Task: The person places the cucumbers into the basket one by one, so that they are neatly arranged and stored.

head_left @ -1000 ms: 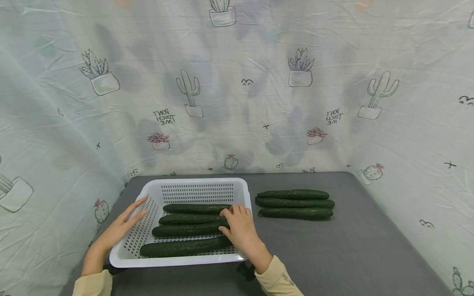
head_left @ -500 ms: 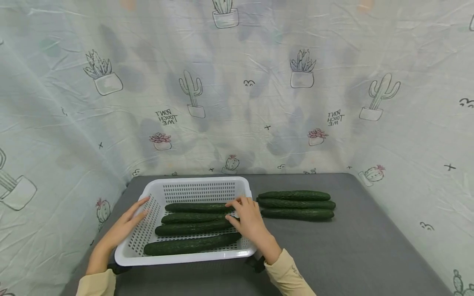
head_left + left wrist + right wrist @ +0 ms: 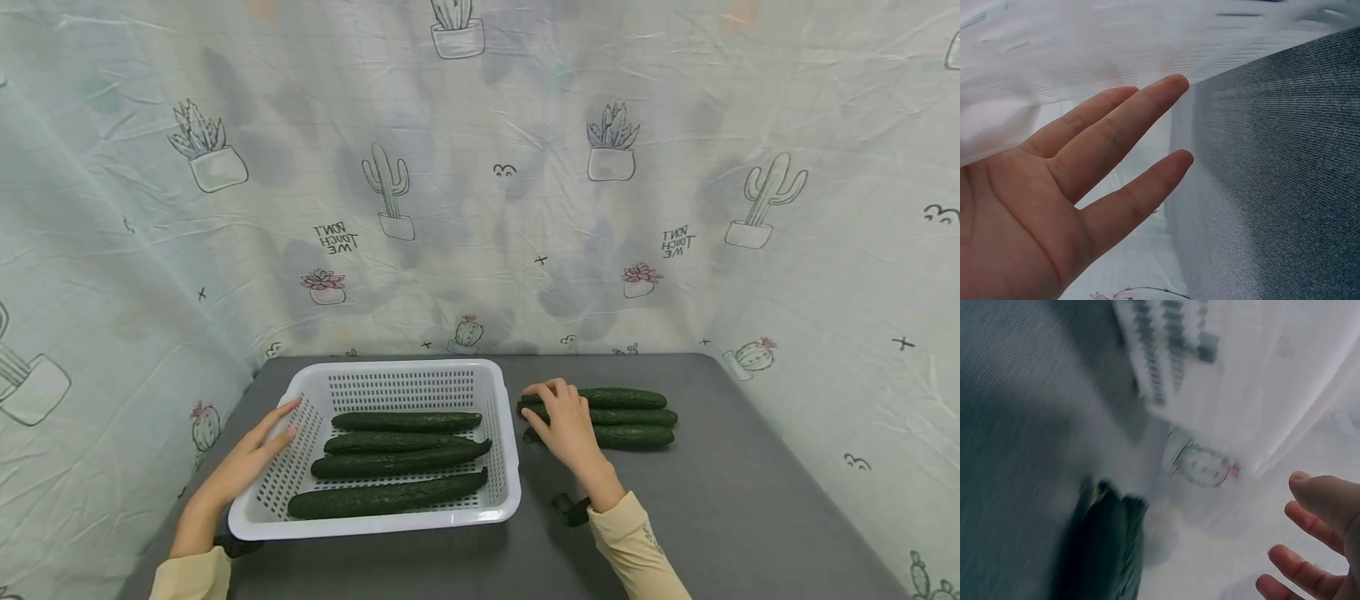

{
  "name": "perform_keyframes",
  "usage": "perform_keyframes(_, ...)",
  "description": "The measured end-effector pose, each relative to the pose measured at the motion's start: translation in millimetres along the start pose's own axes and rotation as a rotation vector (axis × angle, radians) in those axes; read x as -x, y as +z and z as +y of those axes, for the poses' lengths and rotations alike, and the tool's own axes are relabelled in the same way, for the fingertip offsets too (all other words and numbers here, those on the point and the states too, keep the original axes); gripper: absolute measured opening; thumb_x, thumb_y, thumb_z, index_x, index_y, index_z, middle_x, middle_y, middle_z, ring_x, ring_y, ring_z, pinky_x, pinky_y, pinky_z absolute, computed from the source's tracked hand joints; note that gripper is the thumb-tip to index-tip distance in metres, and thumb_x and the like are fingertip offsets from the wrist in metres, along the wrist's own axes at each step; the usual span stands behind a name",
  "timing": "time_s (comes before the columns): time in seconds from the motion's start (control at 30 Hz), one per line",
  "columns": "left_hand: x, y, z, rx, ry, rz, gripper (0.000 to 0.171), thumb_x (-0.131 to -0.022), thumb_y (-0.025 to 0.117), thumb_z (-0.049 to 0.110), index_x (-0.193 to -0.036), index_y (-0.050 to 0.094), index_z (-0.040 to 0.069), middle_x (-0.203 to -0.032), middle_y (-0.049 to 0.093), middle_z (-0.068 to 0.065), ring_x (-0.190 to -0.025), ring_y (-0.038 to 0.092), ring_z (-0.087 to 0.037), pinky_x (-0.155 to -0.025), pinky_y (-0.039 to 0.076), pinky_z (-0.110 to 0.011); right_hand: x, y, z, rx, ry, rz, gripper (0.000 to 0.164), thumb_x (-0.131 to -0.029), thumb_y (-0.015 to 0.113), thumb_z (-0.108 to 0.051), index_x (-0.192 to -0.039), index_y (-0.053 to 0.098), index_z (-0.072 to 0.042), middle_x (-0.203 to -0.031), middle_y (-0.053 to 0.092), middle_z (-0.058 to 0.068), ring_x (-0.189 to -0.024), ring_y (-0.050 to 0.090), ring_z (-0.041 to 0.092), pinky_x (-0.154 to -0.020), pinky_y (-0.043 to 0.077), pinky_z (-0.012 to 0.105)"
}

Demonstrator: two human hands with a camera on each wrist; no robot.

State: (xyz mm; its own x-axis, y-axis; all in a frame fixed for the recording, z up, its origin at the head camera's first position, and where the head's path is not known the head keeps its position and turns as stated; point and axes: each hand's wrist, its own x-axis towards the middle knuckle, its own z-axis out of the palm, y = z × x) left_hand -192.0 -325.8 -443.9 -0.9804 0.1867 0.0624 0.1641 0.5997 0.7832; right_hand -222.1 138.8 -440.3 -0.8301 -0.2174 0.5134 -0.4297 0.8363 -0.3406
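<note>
In the head view, a white perforated plastic basket holds several dark green cucumbers lying side by side. My left hand rests along the basket's left side, its fingers extended. The left wrist view has the fingers of that hand spread and straight against the basket wall. To the basket's right lie three cucumbers in a row. Over their left ends hovers my right hand, fingers loosely bent. In the right wrist view, this hand holds nothing, with cucumber ends below it.
Grey cloth covers the table. A pale curtain printed with potted plants encloses the back and both sides. A dark wrist strap piece shows beneath the right wrist.
My right hand has left the cucumbers inside the basket and moved right, across the rim, to the three cucumbers outside. The left hand stays at the basket's left side.
</note>
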Motion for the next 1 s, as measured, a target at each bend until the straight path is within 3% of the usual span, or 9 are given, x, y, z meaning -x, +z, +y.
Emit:
perform_keyframes(0.2,-0.6,-0.6,-1.4,-0.004,-0.007,0.001,0.059,-0.100,0.038,0.036,-0.150,0.013,0.017,-0.152,0.010,-0.025,-0.132,0.016,-0.053,-0.089,0.024,-0.072,4.7,-3.7,26.3,0.024,0.050,-0.020,0.029,-0.084,0.069,-0.024,-0.110,0.063,-0.014,-0.108,0.052,0.011,-0.092,0.046,0.030,-0.078,0.034,0.046)
perform_keyframes(0.47,0.1,2.6,-1.0,0.042,-0.026,-0.009,0.059,-0.100,0.037,0.035,-0.150,0.012,0.016,-0.149,0.013,-0.029,-0.119,0.039,-0.055,-0.076,0.048,-0.056,18.6,-7.6,60.3,0.085,0.099,-0.043,0.031,-0.083,0.070,-0.026,-0.110,0.063,-0.014,-0.106,0.054,0.014,-0.091,0.046,0.033,-0.084,0.032,0.054)
perform_keyframes(0.67,-0.8,4.1,-1.1,0.036,-0.038,-0.007,0.059,-0.100,0.037,0.037,-0.150,0.013,0.018,-0.150,0.012,-0.028,-0.121,0.036,-0.055,-0.078,0.046,-0.058,30.0,-12.1,81.4,0.092,0.158,-0.104,0.034,-0.081,0.071,-0.031,-0.110,0.063,-0.015,-0.106,0.052,0.016,-0.092,0.044,0.036,-0.081,0.032,0.056)
perform_keyframes(0.83,-1.0,4.5,-1.5,0.061,-0.048,-0.012,0.059,-0.100,0.038,0.036,-0.150,0.013,0.019,-0.150,0.012,-0.028,-0.118,0.040,-0.055,-0.074,0.050,-0.054,40.1,-16.9,98.3,0.082,0.186,-0.175,0.035,-0.078,0.073,-0.036,-0.106,0.064,-0.017,-0.105,0.049,0.015,-0.092,0.042,0.034,-0.072,0.031,0.048)
perform_keyframes(1.0,-0.6,3.8,-1.9,0.061,-0.042,-0.009,0.059,-0.100,0.038,0.035,-0.150,0.013,0.018,-0.149,0.013,-0.028,-0.118,0.040,-0.055,-0.075,0.050,-0.054,46.5,-19.8,115.7,0.095,0.183,-0.208,0.037,-0.074,0.076,-0.035,-0.105,0.062,-0.019,-0.103,0.047,0.014,-0.094,0.039,0.035,-0.077,0.029,0.052)
